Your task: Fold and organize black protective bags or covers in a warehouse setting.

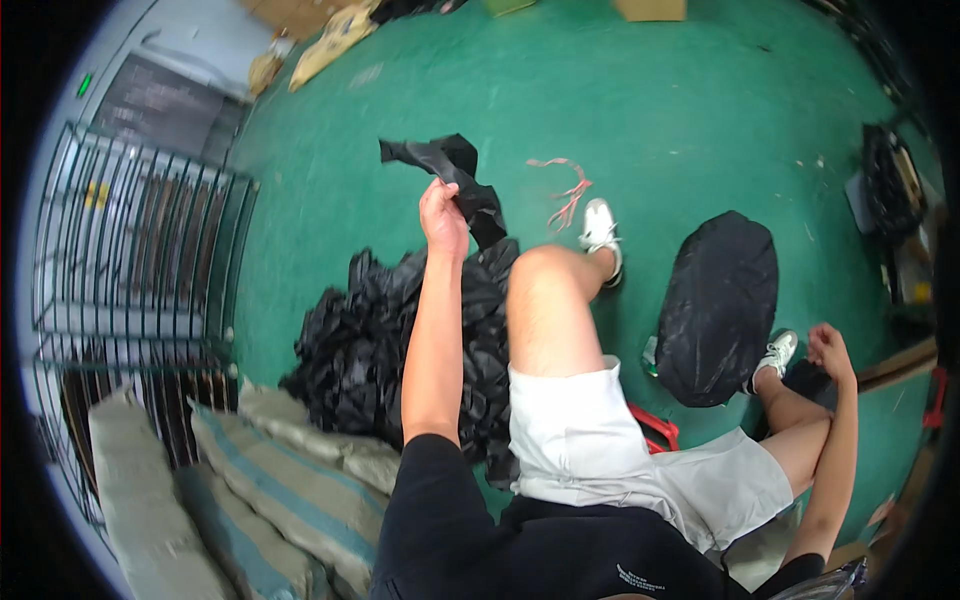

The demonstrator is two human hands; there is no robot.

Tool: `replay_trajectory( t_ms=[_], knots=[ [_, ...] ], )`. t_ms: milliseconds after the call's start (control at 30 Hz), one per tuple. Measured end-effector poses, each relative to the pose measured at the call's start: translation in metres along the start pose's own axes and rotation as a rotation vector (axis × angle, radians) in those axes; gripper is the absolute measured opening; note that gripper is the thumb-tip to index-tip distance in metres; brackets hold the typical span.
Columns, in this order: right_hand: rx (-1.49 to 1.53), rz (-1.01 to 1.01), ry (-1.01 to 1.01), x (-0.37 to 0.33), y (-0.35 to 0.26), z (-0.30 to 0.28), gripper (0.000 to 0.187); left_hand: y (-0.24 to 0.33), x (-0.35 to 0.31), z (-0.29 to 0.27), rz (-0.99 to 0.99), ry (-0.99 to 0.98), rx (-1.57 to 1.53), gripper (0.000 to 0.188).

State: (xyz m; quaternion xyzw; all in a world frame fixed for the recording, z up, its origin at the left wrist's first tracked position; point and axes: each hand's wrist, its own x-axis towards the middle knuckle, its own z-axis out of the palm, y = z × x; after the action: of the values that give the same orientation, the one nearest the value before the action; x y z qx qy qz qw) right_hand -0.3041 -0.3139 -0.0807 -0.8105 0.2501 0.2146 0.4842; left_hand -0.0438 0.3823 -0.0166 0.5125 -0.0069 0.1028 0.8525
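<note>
My left hand (443, 222) is stretched out ahead and closed on a limp piece of black cloth (476, 200), whose ends stick out left and hang down right. Below it, a large crumpled heap of black cloth (350, 345) covers the floor beside my left leg, partly hidden by my forearm. My right hand (828, 350) is raised just beyond my right knee with its fingers curled in; nothing shows in it. A plump, stuffed black bag (718, 308) stands on the floor between my feet, apart from both hands.
Long woven sacks (285, 480) with blue stripes lie at the near left, beside a wire rack (140, 255). Pink string (570, 195) lies on the green floor (640, 110) ahead. Something red (655, 430) shows under my legs. A cardboard box (650, 8) is at the far edge.
</note>
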Motion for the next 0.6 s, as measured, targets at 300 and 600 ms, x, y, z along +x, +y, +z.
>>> replay_trajectory(
  t_ms=[300, 600],
  knots=[
    [0.726, -0.418, -0.351, 0.002, -0.140, 0.064, 0.055, -0.104, -0.034, 0.276, -0.114, -0.739, 0.176, 0.018],
    [1.237, -0.051, 0.133, 0.051, -0.161, 0.078, 0.008, -0.159, -0.141, 0.394, 0.660, -1.585, 0.865, 0.014]
  ],
)
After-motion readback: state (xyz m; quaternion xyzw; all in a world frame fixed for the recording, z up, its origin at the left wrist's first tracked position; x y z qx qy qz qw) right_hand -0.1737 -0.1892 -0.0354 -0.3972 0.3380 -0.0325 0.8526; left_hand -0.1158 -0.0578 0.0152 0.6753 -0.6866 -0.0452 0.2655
